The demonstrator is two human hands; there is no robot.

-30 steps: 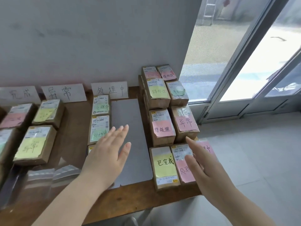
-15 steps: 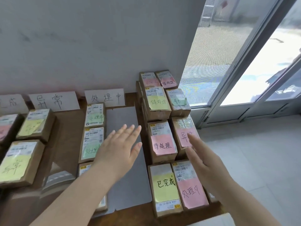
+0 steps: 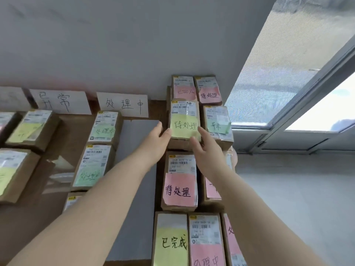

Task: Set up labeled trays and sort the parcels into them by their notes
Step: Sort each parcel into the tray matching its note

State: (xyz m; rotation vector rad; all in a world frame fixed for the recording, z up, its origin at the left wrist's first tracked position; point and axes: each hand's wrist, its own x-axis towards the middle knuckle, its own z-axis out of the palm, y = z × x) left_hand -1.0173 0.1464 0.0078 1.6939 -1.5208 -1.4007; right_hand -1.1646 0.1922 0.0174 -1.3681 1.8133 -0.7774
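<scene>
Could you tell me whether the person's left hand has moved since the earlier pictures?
Yes. The left hand has moved toward the wall and rightward, from above the middle of the grey sheet to the left edge of the stacked yellow-note parcel.

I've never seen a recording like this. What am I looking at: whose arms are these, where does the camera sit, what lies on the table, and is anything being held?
There is no machine: these are a person's bare arms, filmed by one wide-angle camera worn on the head, looking forward and down. A wooden table by a wall carries brown parcels, each with a coloured handwritten note. White paper signs stand against the wall behind them. The left hand and the right hand are at either side of the parcel with the yellow note, in the stack at the table's right end. They reach its edges, but whether they already grip it cannot be told.
</scene>
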